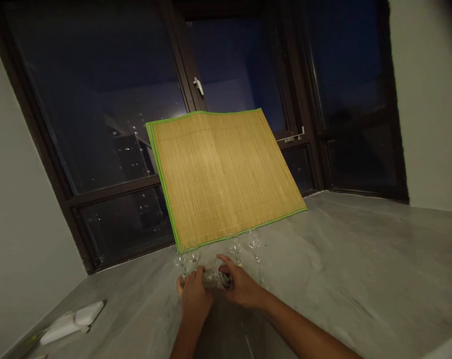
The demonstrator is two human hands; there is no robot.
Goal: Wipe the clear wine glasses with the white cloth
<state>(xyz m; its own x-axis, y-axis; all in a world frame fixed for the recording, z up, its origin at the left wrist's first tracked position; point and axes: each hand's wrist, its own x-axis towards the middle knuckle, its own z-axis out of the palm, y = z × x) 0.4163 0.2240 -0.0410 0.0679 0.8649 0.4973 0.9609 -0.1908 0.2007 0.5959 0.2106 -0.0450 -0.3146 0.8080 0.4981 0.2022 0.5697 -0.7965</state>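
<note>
Both hands grip a greyish, roughly cylindrical bundle that looks wrapped in crumpled paper; what is inside is hidden. My left hand closes around its left end. At the crumpled right end, my right hand curls its thumb and fingers about the wrapping. Just beyond the hands stand several small clear stemmed glasses, among them one glass and another glass on the right, and a third glass behind my left hand. My hands partly hide the glasses on the left.
A large bamboo mat with green edging leans against the dark window frame behind the glasses. On the left of the grey stone sill lies a white rolled bundle with a tie. The sill's front edge runs under my arms.
</note>
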